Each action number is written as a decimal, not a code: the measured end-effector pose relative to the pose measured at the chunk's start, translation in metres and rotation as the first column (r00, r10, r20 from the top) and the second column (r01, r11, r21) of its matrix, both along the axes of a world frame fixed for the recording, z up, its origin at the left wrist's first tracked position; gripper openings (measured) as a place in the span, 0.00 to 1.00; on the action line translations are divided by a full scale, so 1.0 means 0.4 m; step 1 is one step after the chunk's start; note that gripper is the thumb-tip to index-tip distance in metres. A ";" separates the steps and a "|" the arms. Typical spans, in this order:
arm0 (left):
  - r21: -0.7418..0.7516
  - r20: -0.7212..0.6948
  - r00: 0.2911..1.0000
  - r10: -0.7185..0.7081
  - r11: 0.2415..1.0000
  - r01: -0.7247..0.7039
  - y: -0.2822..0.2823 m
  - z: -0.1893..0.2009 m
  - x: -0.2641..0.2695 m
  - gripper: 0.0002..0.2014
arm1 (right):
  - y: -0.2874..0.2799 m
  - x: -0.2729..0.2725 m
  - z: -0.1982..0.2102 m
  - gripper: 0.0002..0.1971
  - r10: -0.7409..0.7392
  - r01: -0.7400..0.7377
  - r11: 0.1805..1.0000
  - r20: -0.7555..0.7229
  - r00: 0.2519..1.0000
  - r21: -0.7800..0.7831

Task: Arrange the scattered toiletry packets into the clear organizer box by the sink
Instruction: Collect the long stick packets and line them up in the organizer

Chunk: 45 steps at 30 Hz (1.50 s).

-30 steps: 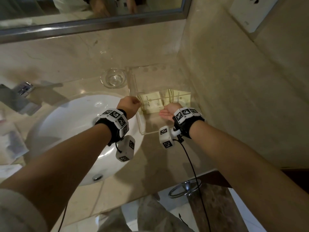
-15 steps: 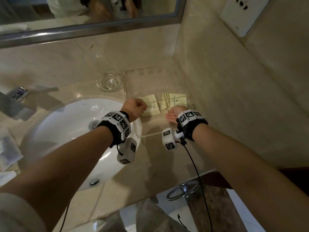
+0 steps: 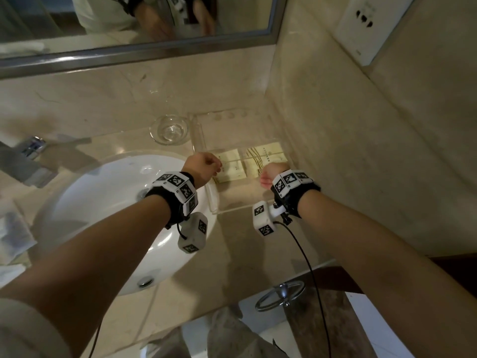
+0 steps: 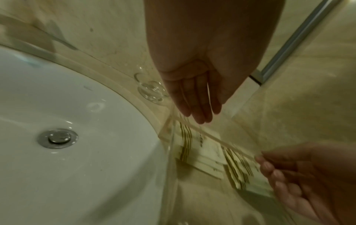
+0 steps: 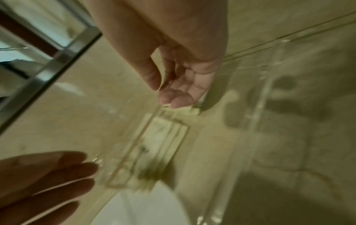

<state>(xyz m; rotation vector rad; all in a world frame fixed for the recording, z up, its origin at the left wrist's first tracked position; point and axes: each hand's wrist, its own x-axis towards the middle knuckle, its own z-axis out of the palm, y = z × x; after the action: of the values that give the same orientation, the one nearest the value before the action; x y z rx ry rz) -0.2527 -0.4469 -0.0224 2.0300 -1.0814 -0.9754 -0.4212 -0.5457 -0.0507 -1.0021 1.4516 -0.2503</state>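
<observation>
The clear organizer box (image 3: 214, 200) stands right of the sink, in the wall corner. Two cream packets with gold stripes lie flat inside it, the left packet (image 3: 232, 169) beside the right packet (image 3: 267, 157). My left hand (image 3: 204, 167) hovers at the box's left wall with straight fingers (image 4: 198, 106) and holds nothing. My right hand (image 3: 269, 173) is over the box's near part, its fingers (image 5: 179, 97) loosely curled and empty just above the right packet (image 4: 244, 173). The left packet (image 4: 200, 152) shows through the clear wall (image 4: 170, 167).
A small glass dish (image 3: 169, 129) sits behind the white sink (image 3: 103, 202). The tap (image 3: 28, 156) is at far left, with pale packets or cloths (image 3: 13, 233) on the counter beside it. Marble walls close the box in behind and to the right. A towel ring (image 3: 280, 295) hangs below the counter edge.
Both hands stay over the box by the two packets. The view has drifted a little and more of the right packet shows beyond my right hand.
</observation>
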 end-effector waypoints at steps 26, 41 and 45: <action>-0.118 -0.136 0.465 0.875 0.452 -0.884 0.929 0.051 0.681 0.10 | 0.805 0.910 0.113 0.12 0.841 -0.805 0.508 -0.026 0.541 -0.306; 0.447 0.185 0.598 0.780 0.475 -0.758 1.138 -0.123 0.749 0.41 | 1.000 1.114 -0.029 0.18 0.852 -0.944 0.224 -0.423 0.310 -0.242; 0.419 0.218 0.633 0.743 0.515 -0.748 1.115 -0.141 0.750 0.39 | 1.027 1.139 -0.058 0.25 0.825 -0.961 0.180 -0.499 0.264 -0.210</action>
<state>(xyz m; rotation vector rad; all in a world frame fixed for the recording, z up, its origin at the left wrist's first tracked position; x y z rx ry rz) 0.0474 -0.0010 -0.0789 2.5281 0.1674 -0.7723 0.0345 -0.1349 -0.0740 -2.2718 0.7271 0.5007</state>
